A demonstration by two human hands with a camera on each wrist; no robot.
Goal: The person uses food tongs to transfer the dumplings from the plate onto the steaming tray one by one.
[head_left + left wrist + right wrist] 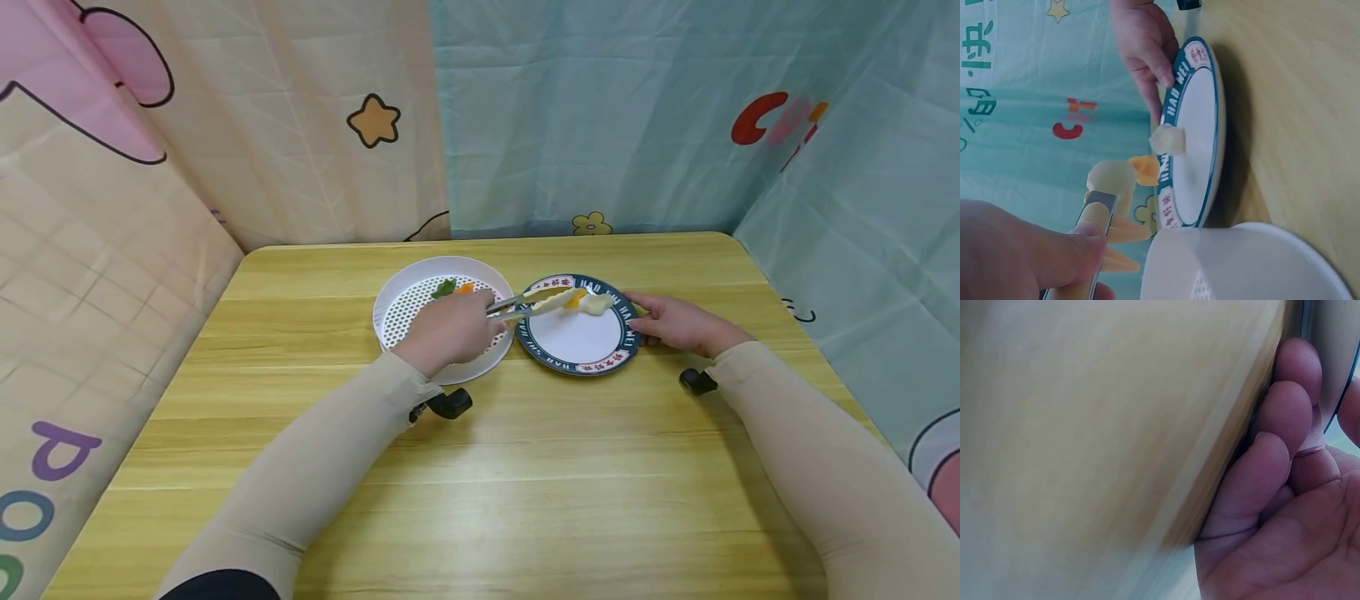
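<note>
My left hand (450,329) grips a pair of metal tongs with cream-coloured tips (1112,178), reaching rightward over the plate. An orange piece (1145,170) shows at the ends of the tips. Beyond it, a whitish piece (597,304) lies on the white plate (572,340), which has a dark green lettered rim. At the plate's right edge, my right hand (678,323) holds the rim, thumb on top and fingers beneath; the right wrist view shows these curled fingers (1300,415) close up. Left of the plate stands a round white basket (408,279) with a perforated bottom, partly behind my left hand.
Inside the basket lie a green piece (444,288) and an orange piece (465,287). The wooden table (525,483) extends toward me. Printed curtains (637,108) hang behind it and at both sides.
</note>
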